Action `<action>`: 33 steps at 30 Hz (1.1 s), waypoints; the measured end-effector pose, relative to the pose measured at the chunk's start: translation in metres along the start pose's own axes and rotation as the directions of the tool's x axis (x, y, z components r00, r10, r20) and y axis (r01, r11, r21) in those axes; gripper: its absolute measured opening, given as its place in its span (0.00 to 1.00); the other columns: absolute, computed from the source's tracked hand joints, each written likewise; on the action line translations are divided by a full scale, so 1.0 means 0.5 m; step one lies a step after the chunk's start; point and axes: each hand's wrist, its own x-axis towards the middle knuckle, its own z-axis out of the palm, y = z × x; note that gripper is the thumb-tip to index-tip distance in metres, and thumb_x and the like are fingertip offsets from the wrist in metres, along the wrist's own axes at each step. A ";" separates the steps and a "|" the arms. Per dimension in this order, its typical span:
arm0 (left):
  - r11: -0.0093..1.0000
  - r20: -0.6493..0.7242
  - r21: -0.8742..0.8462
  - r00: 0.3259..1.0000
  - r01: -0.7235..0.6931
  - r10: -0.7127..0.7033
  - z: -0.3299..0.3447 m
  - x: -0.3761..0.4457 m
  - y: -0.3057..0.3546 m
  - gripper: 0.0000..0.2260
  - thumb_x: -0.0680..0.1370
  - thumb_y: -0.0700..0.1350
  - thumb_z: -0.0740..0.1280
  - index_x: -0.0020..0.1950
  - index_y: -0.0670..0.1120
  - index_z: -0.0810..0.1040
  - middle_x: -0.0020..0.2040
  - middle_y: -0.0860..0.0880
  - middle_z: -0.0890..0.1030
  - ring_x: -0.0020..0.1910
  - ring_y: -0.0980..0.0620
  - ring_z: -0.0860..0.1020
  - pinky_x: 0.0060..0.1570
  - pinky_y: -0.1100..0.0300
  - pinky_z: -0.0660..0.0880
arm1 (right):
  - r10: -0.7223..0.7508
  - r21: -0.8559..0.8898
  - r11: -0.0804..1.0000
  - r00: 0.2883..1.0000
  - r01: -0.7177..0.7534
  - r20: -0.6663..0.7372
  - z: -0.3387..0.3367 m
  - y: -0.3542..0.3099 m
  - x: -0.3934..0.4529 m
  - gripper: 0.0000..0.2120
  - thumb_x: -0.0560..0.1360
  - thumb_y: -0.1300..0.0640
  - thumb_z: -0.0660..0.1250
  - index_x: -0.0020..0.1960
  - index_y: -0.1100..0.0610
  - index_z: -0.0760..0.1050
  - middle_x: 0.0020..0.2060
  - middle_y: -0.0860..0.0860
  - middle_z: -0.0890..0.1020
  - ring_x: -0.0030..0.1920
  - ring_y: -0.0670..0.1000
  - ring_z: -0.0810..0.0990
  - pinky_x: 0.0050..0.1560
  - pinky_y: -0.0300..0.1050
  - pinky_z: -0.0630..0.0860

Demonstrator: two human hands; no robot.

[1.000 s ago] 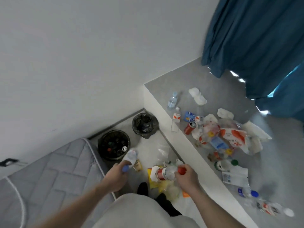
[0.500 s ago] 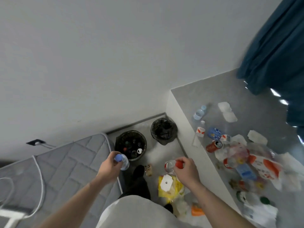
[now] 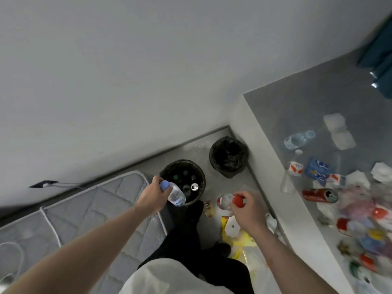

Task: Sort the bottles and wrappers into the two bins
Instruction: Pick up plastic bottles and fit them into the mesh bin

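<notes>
Now the left hand (image 3: 151,197) grips a blue-capped bottle (image 3: 174,194) over the near bin (image 3: 182,181); at three o'clock, the right hand (image 3: 248,210) clasps a red-capped bottle (image 3: 230,201). Far bin (image 3: 228,156) sits at one o'clock.

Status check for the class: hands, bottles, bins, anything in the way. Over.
Left hand grips blue-capped bottle over bottle bin. Right hand grips red-capped bottle. Lined bin beyond. Nothing blocking.
</notes>
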 end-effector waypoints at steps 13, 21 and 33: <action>0.963 -0.072 0.151 0.970 -0.221 0.234 0.263 0.322 -0.117 0.15 0.74 0.62 0.71 0.51 0.57 0.71 0.39 0.56 0.80 0.38 0.58 0.79 0.39 0.55 0.77 | -0.037 0.367 0.929 0.999 0.038 -0.009 0.298 0.141 0.350 0.14 0.74 0.57 0.71 0.56 0.43 0.78 0.55 0.42 0.73 0.54 0.43 0.77 0.51 0.35 0.73; 0.856 0.021 0.353 0.918 -0.378 0.396 0.384 0.486 -0.214 0.14 0.70 0.63 0.69 0.47 0.58 0.69 0.34 0.55 0.82 0.33 0.59 0.80 0.37 0.54 0.78 | -0.040 0.409 0.910 0.995 0.072 -0.087 0.469 0.169 0.443 0.16 0.71 0.58 0.68 0.57 0.46 0.81 0.54 0.43 0.80 0.54 0.46 0.79 0.51 0.39 0.73; 0.802 0.002 0.442 0.894 -0.402 0.447 0.384 0.524 -0.342 0.16 0.73 0.64 0.67 0.52 0.55 0.73 0.46 0.54 0.81 0.46 0.48 0.80 0.43 0.55 0.74 | -0.140 0.166 0.966 0.943 0.197 -0.303 0.608 0.196 0.300 0.12 0.75 0.57 0.70 0.56 0.45 0.79 0.54 0.46 0.75 0.53 0.49 0.76 0.51 0.40 0.70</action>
